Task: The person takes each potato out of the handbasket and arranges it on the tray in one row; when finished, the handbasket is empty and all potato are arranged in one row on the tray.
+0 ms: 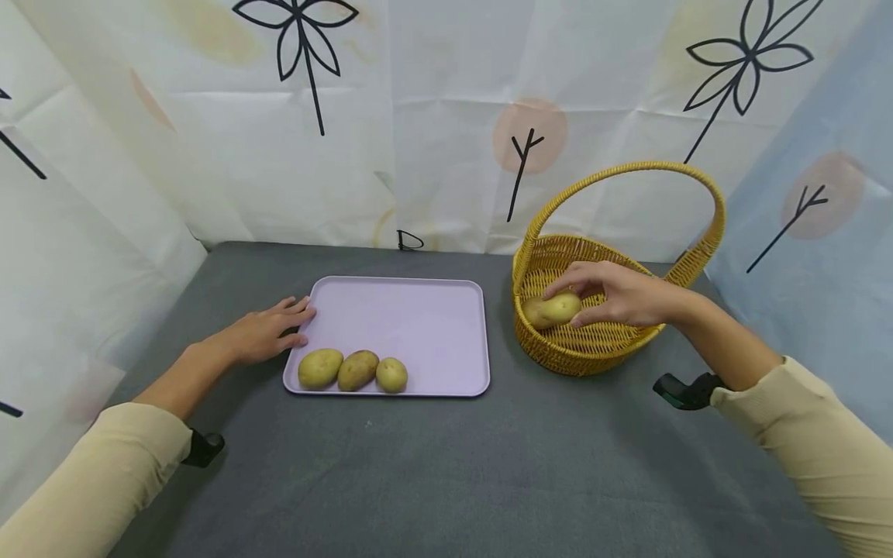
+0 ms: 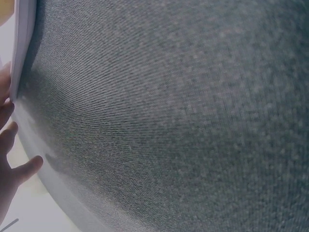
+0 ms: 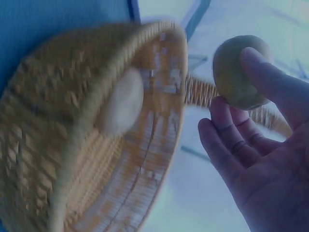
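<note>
My right hand [image 1: 614,293] pinches a yellowish potato [image 1: 563,307] between thumb and fingertips, over the golden wicker basket [image 1: 574,364]. In the right wrist view that potato [image 3: 235,72] is held up beyond the basket rim, while another potato [image 3: 124,104] lies inside the basket against its wall. On the left, my left hand [image 1: 268,333] has its fingers extended, fingertips at the left edge of a pale purple tray [image 1: 418,322]. Three potatoes sit in a row along the tray's front left: a large one [image 1: 320,368], a browner one [image 1: 359,370] and a small round one [image 1: 391,375].
The basket's tall arched handle [image 1: 628,168] rises over the right hand's work area. A dark grey cloth [image 1: 432,473] covers the table. Printed white curtains [image 1: 446,170] stand behind and at both sides.
</note>
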A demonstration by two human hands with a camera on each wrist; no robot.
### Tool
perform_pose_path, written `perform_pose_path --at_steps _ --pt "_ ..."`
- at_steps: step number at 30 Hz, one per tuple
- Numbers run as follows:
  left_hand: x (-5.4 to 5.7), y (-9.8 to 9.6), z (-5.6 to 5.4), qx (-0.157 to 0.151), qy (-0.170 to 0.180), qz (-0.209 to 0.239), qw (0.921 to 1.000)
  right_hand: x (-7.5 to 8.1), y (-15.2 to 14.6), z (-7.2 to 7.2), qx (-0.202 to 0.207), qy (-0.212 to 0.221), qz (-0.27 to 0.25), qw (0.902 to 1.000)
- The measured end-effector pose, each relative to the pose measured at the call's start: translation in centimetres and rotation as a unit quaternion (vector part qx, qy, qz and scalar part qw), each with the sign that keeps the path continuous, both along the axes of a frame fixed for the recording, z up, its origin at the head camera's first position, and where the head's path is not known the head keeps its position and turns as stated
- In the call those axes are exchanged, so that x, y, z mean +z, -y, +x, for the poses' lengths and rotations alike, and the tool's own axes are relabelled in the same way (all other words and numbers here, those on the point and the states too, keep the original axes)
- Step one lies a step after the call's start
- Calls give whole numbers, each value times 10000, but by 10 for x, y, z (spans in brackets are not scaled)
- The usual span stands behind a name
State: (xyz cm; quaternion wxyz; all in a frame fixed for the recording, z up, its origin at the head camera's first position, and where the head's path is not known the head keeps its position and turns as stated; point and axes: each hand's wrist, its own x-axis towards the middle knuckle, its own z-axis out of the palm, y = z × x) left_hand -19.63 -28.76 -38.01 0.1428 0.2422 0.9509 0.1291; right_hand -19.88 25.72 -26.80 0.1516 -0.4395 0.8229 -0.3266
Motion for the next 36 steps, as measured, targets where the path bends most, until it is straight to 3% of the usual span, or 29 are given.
perform_pose_path --at_steps 4,10,19,27,36 --pt "-2 1 -1 9 15 -14 10000 -7 18 9 76 -33 -5 10000" --pt "-2 1 -2 -14 36 -18 10000 -24 51 23 228 409 -72 9989" --pt "-1 -1 -1 6 23 -16 10000 -64 94 26 326 815 -208 9959" --pt "-2 -1 -2 22 37 -48 10000 -95 125 29 401 746 -201 9962" --pt "-3 1 -3 34 44 -87 9999 -111 151 33 445 321 -531 9971"
